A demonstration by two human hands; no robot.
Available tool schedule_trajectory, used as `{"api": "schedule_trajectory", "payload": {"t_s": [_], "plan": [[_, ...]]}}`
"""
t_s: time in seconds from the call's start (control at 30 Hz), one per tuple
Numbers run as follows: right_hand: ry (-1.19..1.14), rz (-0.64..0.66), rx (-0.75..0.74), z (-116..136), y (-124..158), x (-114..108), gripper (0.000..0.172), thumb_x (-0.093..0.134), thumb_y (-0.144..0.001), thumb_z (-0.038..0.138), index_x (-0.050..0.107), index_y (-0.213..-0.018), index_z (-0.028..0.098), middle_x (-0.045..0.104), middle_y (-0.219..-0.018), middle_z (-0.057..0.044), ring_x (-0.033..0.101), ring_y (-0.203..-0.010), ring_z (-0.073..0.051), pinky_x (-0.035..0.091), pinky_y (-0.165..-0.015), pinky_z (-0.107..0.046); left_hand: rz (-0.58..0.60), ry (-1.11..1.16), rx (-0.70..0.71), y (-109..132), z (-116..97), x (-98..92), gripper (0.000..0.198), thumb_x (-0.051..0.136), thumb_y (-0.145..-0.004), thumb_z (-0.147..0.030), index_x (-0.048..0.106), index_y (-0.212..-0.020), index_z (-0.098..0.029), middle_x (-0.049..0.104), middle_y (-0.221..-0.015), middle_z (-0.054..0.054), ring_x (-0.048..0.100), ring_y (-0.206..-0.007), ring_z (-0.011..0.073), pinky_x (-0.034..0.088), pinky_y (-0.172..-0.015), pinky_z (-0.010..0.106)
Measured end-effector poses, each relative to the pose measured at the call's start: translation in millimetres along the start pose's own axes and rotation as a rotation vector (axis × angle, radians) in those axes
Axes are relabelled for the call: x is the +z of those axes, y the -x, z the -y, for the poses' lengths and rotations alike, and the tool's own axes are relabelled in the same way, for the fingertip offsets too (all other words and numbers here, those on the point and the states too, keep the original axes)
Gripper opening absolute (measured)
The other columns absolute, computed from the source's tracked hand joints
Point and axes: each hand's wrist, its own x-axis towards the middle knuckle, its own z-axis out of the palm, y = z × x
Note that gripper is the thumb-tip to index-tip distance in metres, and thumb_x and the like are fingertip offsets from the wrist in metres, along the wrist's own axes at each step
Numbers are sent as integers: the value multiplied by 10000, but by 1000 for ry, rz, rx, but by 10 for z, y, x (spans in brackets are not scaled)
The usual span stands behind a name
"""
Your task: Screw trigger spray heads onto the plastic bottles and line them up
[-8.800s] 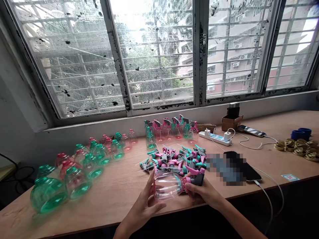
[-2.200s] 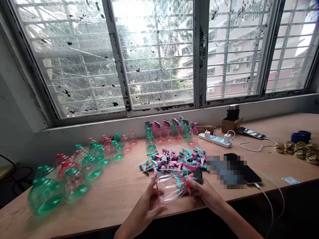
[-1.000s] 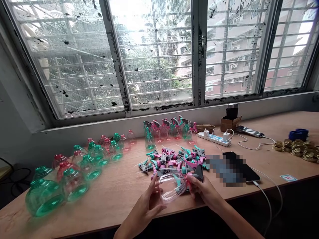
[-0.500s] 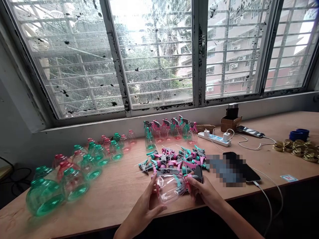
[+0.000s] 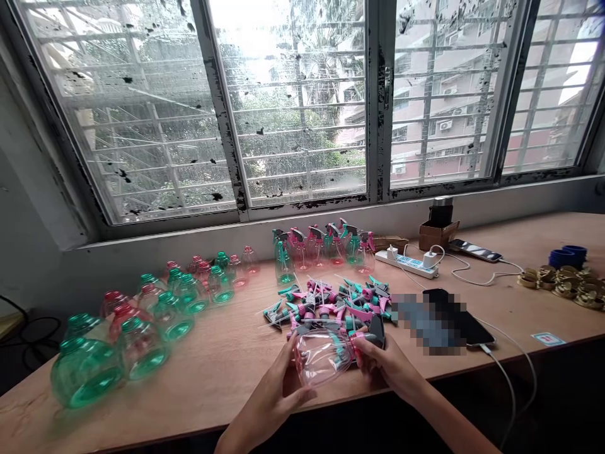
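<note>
At the table's (image 5: 222, 369) front edge, the left hand (image 5: 278, 392) is cradling the pink bottle (image 5: 321, 357) sideways while the right hand (image 5: 386, 364) is clasping, apparently screwing, the spray head (image 5: 372, 338) onto its neck, needing a steady counter-grip.

**Pink bottle (image 5: 320, 358) held at the counter's (image 5: 222, 359) front edge**

The left hand (image 5: 276, 396) cups the base of the pink bottle, which lies on its side. The right hand (image 5: 384, 367) grips the spray head (image 5: 373, 331) at its neck. Just behind lies a pile of pink and teal spray heads (image 5: 331, 301). Capless green and pink bottles (image 5: 142, 328) crowd the counter's left end, and finished sprayers (image 5: 324, 247) stand along its back edge.
</note>
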Motion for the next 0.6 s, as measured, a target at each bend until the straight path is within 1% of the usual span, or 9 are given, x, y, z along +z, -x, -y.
{"api": "schedule_trajectory", "payload": {"t_s": [0.1,0.17,0.27,0.33,0.37,0.43,0.5,0.53,0.6], "plan": [[-2,-6,-2,-4,0,2,400,786,-792,546,626,-799,180,661,-578,19,579,-397,-121,456,-387,-211,-2,-11,12,-4,-10,16,964,674,-940,-372,-17,-1611,-332,436,-1577,97,485,-1379,298,293,-1202,471],[-3,-16,-1,-3,1,5,394,791,-791,539,627,-828,183,659,-577,24,578,-398,-125,456,-390,-217,-19,-31,17,-8,9,29,941,647,-958,-363,-34,-1607,-343,520,-1496,97,524,-1337,281,293,-1193,478],[-11,-25,6,4,5,9,401,799,-782,538,628,-865,184,656,-580,27,578,-407,-128,462,-399,-225,-20,0,22,-15,61,40,1010,699,-921,-381,-40,-1608,-332,544,-1466,105,517,-1348,292,290,-1193,475],[-17,-26,10,9,9,11,401,803,-782,530,625,-883,185,653,-580,30,576,-412,-130,466,-404,-229,-3,58,23,-17,87,38,1072,730,-894,-412,-64,-1607,-314,498,-1519,120,492,-1374,309,290,-1199,474],[-19,-25,11,11,11,11,397,804,-784,524,623,-887,185,651,-580,31,576,-415,-130,467,-406,-228,5,79,21,-17,91,34,1073,730,-890,-429,-57,-1609,-308,455,-1560,125,471,-1394,318,290,-1202,474],[-20,-25,13,14,12,13,388,805,-790,510,616,-887,186,650,-578,33,578,-420,-129,468,-407,-224,11,75,12,-15,79,24,1017,723,-895,-441,21,-1617,-306,356,-1631,115,389,-1455,331,269,-1217,472],[-19,-24,11,14,12,15,385,802,-795,507,612,-891,187,652,-576,33,578,-421,-128,466,-406,-221,2,27,-2,-12,55,16,950,728,-896,-419,114,-1615,-321,279,-1670,81,285,-1510,331,214,-1239,475],[-19,-25,10,13,10,15,387,801,-795,510,611,-894,187,652,-576,33,576,-420,-128,463,-404,-220,-5,10,-2,-11,45,14,932,726,-899,-409,130,-1612,-334,261,-1678,69,277,-1514,328,202,-1243,476],[-21,-22,8,8,7,14,391,797,-793,518,612,-893,189,655,-579,32,568,-415,-126,460,-403,-222,-12,12,15,-13,44,19,943,706,-912,-413,76,-1611,-357,263,-1675,70,371,-1468,326,247,-1226,482]]}}
